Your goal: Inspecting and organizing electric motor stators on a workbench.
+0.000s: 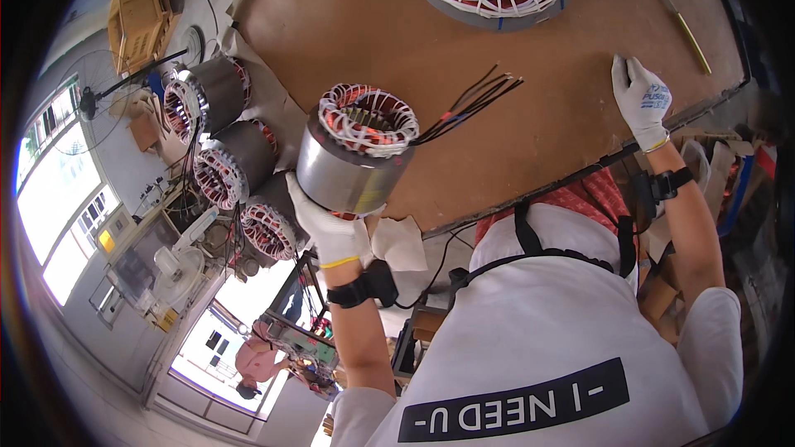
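Observation:
A motor stator (352, 167) with a smooth grey metal shell stands at the table's left near corner. White lacing binds the red-brown copper windings on its upper end, and a bunch of black leads (472, 108) sticks out to the right. My left hand (331, 230), in a white knit glove, grips the stator low on its near left side; some fingers are hidden behind the shell. Over the table's right part is my gloved right hand (643, 101), its fingers stretched out, with nothing visible in it. A thin rod with a yellowish handle (694, 43) lies beyond it.
A larger laced stator (497, 10) sits at the far edge of the brown tabletop (513, 116). Several more stators (236, 161) lie on their sides left of the table. A fan (170, 269) and a wooden crate (139, 21) are farther left. Another person (261, 358) is in the background.

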A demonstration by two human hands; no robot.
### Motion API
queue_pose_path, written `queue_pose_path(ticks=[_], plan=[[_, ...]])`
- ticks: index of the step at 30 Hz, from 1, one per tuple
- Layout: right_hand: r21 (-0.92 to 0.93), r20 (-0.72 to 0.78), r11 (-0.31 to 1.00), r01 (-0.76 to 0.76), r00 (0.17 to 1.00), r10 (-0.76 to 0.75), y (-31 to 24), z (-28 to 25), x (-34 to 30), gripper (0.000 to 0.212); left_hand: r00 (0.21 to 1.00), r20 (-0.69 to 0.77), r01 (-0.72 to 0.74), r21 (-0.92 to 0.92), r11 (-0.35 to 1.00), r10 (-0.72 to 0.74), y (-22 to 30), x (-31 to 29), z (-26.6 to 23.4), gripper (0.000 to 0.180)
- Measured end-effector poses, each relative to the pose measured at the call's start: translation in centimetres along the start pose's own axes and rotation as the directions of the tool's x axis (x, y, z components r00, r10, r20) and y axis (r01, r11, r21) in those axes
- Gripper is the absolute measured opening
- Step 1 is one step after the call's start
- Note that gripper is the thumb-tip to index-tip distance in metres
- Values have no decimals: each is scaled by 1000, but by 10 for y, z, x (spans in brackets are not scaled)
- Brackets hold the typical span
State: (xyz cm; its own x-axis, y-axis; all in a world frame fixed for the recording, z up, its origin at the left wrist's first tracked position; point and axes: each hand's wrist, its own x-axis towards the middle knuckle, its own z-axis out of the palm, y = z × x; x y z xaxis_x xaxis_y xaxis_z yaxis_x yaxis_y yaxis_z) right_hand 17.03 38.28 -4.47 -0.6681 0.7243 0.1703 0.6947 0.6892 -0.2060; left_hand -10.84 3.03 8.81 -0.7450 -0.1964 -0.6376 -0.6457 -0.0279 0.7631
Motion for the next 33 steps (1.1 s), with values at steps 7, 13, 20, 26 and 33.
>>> queue_pose_path(ticks=[7, 13, 20, 26, 33], plan=[[-56, 65, 998, -33, 997, 37, -2, -7, 2, 32, 874, -57, -447, 294, 845, 482, -90, -48, -37, 56], [489, 343, 854, 176, 861, -374, -87, -75, -23, 30, 848, 294, -528, 540, 655, 441, -128, -82, -103, 52], [829, 263, 535, 164, 730, -631, -196, -62, -57, 26, 952, 296, -20, 316, 949, -79, -78, -95, -105, 40], [610, 249, 749, 259, 834, -492, -237, -55, -59, 23, 907, 420, -17, 126, 992, -38, -115, -114, -117, 46], [563, 697, 774, 290, 336, -633, -334, -67, 10, 48, 732, 552, 132, 459, 879, -398, -90, -121, -129, 50]])
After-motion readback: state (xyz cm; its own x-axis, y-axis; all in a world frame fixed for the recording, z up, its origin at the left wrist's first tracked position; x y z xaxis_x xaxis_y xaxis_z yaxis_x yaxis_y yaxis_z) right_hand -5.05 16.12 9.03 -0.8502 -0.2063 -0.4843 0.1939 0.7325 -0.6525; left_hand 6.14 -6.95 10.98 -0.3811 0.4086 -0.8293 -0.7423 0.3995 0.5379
